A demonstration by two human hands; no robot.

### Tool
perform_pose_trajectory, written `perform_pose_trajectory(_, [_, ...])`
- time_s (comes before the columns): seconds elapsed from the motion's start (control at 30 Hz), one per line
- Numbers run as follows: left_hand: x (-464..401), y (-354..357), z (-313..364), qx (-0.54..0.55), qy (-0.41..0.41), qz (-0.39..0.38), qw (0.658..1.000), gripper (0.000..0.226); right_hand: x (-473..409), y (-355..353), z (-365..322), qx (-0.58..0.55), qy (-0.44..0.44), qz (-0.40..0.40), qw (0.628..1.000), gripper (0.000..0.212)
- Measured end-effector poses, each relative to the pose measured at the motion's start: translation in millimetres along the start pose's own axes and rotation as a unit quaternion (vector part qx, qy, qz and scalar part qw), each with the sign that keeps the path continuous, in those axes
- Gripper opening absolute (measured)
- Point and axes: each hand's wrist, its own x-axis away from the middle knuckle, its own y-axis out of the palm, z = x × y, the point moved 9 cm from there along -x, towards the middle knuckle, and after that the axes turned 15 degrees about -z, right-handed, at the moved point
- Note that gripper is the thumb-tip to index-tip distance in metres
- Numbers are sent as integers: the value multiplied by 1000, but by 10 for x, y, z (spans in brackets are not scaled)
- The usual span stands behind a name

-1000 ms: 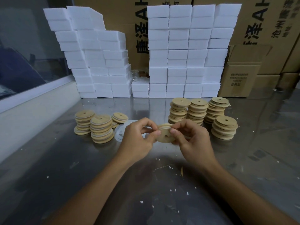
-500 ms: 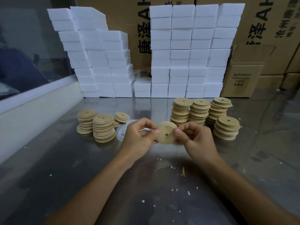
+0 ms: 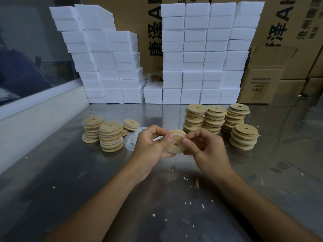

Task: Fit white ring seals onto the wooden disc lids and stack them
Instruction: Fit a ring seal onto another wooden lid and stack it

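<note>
White foam blocks [image 3: 202,55] stacked in columns well beyond the fingers, against printed cardboard cartons [image 3: 286,21]. Small open carton [image 3: 260,82] beyond-right. Steel tabletop [image 3: 70,180] carries white crumbs [image 3: 202,206].
</note>
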Motion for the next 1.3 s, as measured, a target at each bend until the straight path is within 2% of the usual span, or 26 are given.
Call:
perform_pose_trajectory(0.07, [1, -6, -1, -19, -6, -2, 1000, 11, 7, -27, 7, 18, -2, 13, 1000, 16])
perform_pose_trajectory(0.17, [0, -30, 127, -164, 30, -1, 986, 13, 25, -46, -67, 109, -22, 11, 994, 20])
perform_pose_trajectory(0.27, [-10, -12, 188, -233, 51, -7, 971, 22, 41, -62, -115, 124, -38, 10, 992, 16])
perform_pose_trajectory(0.33, [-9, -21, 154, -206, 38, -2, 978, 23, 44, -69, -134, 119, -42, 21, 992, 13])
perform_pose_trajectory(0.4, [-4, -54, 84, -125, 10, 8, 992, 21, 35, -73, -125, 89, -31, 34, 995, 10])
perform_pose_trajectory(0.47, [1, -89, 31, -58, -10, 17, 998, 21, 21, -66, -86, 39, -11, 36, 999, 15])
perform_pose_trajectory(0.57, [5, -84, -25, -15, -36, 15, 999, 20, 8, -52, -21, -38, 8, 27, 999, 20])
perform_pose_trajectory(0.67, [2, -50, -41, -39, -48, -1, 998, 23, 15, -88, -3, -61, 11, 39, 997, 25])
perform_pose_trajectory(0.77, [-15, -43, 75, -187, -14, -14, 982, 24, 21, -131, -27, -33, 4, 52, 998, 25])
perform_pose_trajectory(0.83, [-13, -4, 100, -225, -6, -30, 974, 24, 22, -135, -43, -23, 0, 54, 998, 26])
perform_pose_trajectory(0.97, [3, -26, 55, -137, -20, -22, 990, 21, 20, -131, -49, -70, -7, 61, 996, 32])
perform_pose_trajectory(1.1, [7, -125, 42, -32, -30, 10, 999, 19, -3, -40, 27, -97, 24, 19, 995, 27])
perform_pose_trajectory(1.3, [39, -243, 83, -10, -21, 51, 998, 21, -4, 39, 2, -70, 37, -15, 997, 23])
